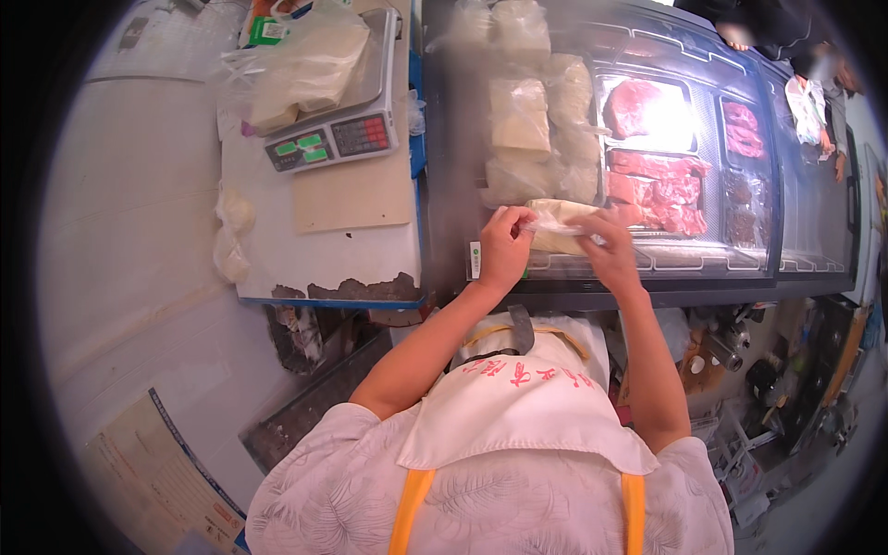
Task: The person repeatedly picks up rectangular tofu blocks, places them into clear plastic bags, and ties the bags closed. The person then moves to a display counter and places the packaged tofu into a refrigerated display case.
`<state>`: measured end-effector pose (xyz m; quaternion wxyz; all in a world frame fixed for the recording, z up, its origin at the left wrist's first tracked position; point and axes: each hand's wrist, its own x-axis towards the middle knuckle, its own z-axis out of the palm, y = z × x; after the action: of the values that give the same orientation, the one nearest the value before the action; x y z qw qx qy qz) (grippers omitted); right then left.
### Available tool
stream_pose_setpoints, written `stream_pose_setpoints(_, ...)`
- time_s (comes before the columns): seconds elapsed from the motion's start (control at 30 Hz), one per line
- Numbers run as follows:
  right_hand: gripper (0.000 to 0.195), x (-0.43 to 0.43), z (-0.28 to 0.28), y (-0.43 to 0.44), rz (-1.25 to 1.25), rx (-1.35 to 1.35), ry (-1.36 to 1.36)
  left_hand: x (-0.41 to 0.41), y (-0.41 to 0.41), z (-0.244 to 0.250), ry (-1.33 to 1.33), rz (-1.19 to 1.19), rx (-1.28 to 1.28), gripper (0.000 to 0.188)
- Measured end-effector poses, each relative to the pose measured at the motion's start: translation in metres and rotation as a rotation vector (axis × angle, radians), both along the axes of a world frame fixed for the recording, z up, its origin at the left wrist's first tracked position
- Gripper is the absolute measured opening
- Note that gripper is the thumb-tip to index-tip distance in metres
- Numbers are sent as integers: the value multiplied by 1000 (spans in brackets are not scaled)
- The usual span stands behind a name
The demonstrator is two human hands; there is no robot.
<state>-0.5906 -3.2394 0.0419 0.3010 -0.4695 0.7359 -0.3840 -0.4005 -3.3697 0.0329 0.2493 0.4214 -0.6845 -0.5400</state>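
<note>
On the near side of the display case's glass top lies a pale block in a clear plastic bag. My left hand pinches the bag's gathered film at the block's left end. Over the right end, the fingers of my right hand grip the same film, which stretches between both hands. Just beyond are several other bagged pale packages, stacked in two rows. Cuts of raw red meat lie in trays to the right of my hands, under glass.
To the left, a digital scale with bagged pale slabs on its pan stands on a white table with a chipped front edge. A flat board lies by the scale. Other people stand beyond the display case.
</note>
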Motion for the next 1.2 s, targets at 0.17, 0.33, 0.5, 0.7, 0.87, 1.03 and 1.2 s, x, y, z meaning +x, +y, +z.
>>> stream_pose_setpoints(0.17, 16, 2, 9, 4, -104, -37, -315, 4, -1, 2, -12, -27, -90, 8)
stream_pose_setpoints(0.33, 18, 11, 54, 15, -343, -171, -509, 0, -17, 42, 52, 105, -114, 13)
stream_pose_setpoints(0.5, 15, 1, 79, 62, -419, 80, -183, 23, -19, 64, 248, -43, 203, 10)
stream_pose_setpoints(0.7, 40, 65, 112, -8, -118, -199, 274, 40, -46, 74, 421, -321, 749, 11)
stream_pose_setpoints(0.87, 43, 61, 29, -21, 1, 270, 260, 39, -44, 90, 368, -252, 1010, 10)
stream_pose_setpoints(1.03, 20, 60, 126, -62, -65, 386, 156, 111, -104, 117, 220, -121, -70, 15)
stream_pose_setpoints(1.2, 22, 134, 248, -269, 70, -217, 193, 201, -337, 169, -53, 513, -669, 22)
